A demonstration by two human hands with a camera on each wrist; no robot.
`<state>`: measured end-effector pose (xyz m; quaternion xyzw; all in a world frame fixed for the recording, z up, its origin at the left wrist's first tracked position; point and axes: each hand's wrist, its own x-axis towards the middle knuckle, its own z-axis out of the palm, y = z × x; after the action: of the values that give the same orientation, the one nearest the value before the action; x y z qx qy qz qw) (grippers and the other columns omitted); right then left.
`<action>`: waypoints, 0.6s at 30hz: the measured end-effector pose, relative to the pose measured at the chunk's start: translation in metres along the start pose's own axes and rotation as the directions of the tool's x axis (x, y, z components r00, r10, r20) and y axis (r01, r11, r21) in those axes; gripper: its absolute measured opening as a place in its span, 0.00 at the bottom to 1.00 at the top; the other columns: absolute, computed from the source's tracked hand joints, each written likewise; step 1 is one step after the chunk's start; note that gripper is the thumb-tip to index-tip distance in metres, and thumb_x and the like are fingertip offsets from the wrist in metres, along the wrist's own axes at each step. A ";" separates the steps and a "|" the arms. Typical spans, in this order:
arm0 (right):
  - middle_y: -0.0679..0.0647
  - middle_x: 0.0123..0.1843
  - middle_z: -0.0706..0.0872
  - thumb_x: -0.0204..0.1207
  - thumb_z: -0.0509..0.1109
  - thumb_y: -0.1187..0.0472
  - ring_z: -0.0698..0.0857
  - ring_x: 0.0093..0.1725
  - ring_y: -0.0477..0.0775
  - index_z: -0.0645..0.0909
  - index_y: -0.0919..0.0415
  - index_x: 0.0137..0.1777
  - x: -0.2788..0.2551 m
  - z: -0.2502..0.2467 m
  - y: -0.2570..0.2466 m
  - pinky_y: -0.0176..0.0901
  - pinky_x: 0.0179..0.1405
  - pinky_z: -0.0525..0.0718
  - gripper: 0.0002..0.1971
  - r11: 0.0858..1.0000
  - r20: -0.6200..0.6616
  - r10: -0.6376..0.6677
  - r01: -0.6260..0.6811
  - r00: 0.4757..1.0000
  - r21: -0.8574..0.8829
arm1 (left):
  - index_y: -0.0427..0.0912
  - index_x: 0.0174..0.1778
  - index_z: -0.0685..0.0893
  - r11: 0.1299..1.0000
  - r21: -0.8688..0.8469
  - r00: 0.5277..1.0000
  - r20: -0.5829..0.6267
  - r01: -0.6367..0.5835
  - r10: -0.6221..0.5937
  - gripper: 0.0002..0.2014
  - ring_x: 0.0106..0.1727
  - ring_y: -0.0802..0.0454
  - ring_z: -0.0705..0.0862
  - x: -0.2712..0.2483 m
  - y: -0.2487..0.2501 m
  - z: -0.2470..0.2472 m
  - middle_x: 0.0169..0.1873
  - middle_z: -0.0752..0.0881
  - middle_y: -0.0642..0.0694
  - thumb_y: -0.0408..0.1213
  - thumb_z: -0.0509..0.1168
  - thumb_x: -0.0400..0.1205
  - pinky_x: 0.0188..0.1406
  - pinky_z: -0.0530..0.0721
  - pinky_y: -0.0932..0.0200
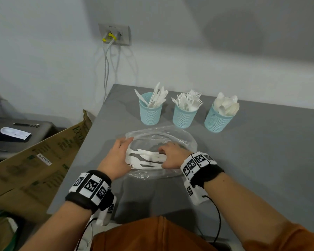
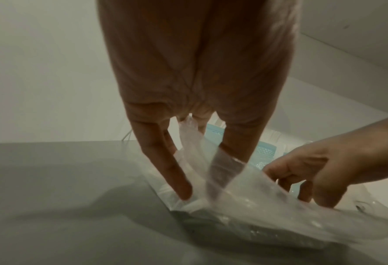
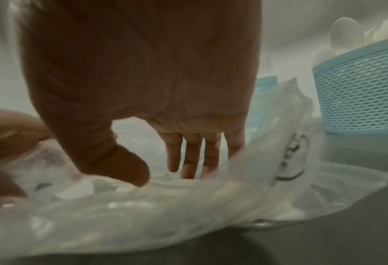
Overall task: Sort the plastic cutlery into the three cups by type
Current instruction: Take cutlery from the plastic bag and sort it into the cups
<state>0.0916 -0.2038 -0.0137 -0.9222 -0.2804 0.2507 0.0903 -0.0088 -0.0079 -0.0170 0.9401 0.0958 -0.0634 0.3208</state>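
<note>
Three light blue mesh cups stand at the back of the grey table: the knife cup [image 1: 150, 110], the fork cup [image 1: 183, 115] and the spoon cup [image 1: 218, 119] [image 3: 358, 96]. In front of them lies a clear plastic bag [image 1: 181, 136] [image 2: 268, 206] [image 3: 188, 206] with several white forks and knives [image 1: 147, 159] inside. My left hand [image 1: 120, 154] [image 2: 200, 188] holds the bag's left rim, with the film bunched between its fingers. My right hand [image 1: 171, 155] [image 3: 159, 174] reaches into the bag over the cutlery, thumb and fingers apart, gripping nothing that I can see.
Cardboard boxes [image 1: 40, 160] lean against the table's left edge. A wall socket with hanging cables [image 1: 114, 35] is behind the table's far left corner. Bare table [image 1: 270, 160] stretches to the right of the bag.
</note>
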 end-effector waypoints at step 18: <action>0.62 0.68 0.79 0.70 0.73 0.61 0.78 0.68 0.64 0.71 0.64 0.68 0.008 0.021 -0.021 0.56 0.65 0.79 0.27 0.953 -0.011 0.163 -0.160 0.987 -0.259 | 0.53 0.83 0.48 0.992 -0.124 1.000 -0.016 -0.001 -0.002 0.54 0.68 0.45 0.74 -0.004 0.003 -0.011 0.75 0.57 0.53 0.24 0.71 0.67 0.50 0.85 0.59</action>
<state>0.0766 -0.1818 -0.0281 -0.9446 -0.2347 0.2233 -0.0531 -0.0109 -0.0036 -0.0056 0.9188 0.1025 -0.0497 0.3779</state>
